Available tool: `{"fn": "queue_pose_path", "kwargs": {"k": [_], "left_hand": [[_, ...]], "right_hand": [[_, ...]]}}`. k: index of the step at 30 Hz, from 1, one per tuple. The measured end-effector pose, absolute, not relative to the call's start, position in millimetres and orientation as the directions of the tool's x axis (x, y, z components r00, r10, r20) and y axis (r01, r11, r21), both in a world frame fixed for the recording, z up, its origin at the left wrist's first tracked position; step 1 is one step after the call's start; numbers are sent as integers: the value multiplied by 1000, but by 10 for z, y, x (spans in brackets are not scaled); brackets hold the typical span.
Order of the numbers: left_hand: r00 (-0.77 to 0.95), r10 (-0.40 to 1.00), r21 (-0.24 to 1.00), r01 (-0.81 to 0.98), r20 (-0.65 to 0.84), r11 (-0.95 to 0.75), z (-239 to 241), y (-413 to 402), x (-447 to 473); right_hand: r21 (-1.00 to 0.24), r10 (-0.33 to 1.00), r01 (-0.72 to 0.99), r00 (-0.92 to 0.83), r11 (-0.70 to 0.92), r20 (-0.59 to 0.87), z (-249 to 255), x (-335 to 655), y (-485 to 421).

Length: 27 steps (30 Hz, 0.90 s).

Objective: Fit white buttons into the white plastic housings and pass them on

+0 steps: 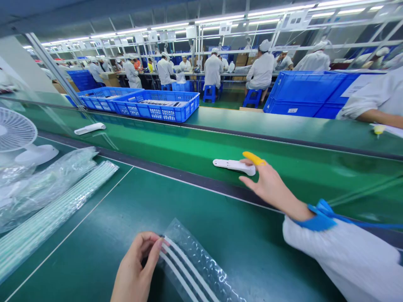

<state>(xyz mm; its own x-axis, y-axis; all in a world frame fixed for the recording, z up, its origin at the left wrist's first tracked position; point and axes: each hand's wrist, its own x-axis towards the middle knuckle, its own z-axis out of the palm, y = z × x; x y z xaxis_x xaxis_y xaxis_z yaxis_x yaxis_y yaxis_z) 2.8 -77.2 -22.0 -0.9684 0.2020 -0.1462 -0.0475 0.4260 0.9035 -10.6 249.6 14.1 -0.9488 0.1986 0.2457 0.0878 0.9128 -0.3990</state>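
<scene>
My right hand (267,182) reaches out over the green conveyor belt (195,147), fingers on the near end of a long white plastic part (233,165); a yellow finger cot covers one fingertip. My left hand (138,264) is near the bottom edge, pinching the end of thin white strips (185,268) that lie on a sheet of clear bubble wrap (204,272). A blue wrist strap (317,216) sits at my right cuff.
Bags of long white strips (47,197) and a small white fan (19,136) lie at left. Another white part (90,128) rides the belt farther left. Blue crates (157,105) stand beyond. A co-worker's arm (378,113) rests at far right; several workers sit behind.
</scene>
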Motion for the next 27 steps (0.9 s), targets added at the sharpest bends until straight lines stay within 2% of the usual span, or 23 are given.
{"fn": "queue_pose_path", "kwargs": {"k": [2, 3, 4, 7, 12, 15, 17, 19, 21, 24, 27], "left_hand": [[-971, 177, 943, -95, -158, 319, -175, -713, 21], [-971, 169, 951, -117, -170, 286, -149, -686, 17], [-970, 159, 955, -138, -184, 264, -123, -664, 14], [-968, 118, 955, -193, -224, 224, -49, -631, 9], [-958, 74, 950, -264, -279, 168, -10, -636, -11], [-945, 30, 943, -324, -326, 71, -6, -637, -21], [-920, 51, 916, -392, -389, -82, 7, -638, -10], [-868, 170, 829, -497, -467, -257, 22, -632, 28], [-799, 337, 717, -598, -498, -358, 28, -605, 97], [-722, 493, 636, -679, -485, -367, 12, -505, 248], [-653, 574, 580, -739, -494, -343, -23, -369, 401]], "right_hand": [[-510, 83, -6, -985, 860, 150, 164, 159, 2205], [-678, -19, -22, -1000, 734, 12, 160, 289, 2057], [-776, -89, 24, -991, 631, -103, 147, 406, 1920], [-853, -153, 187, -943, 487, -294, 86, 649, 1639], [-891, -193, 393, -879, 227, -437, -2, 751, 1548], [-899, -215, 435, -875, 49, -435, -52, 753, 1542], [-910, -217, 411, -895, -61, -389, -69, 746, 1525], [-901, -212, 406, -904, -149, -372, -54, 725, 1500], [-892, -206, 400, -910, -212, -359, -5, 690, 1473], [-878, -188, 382, -922, -289, -339, 95, 630, 1442], [-872, -179, 371, -927, -321, -328, 163, 594, 1425]]}}
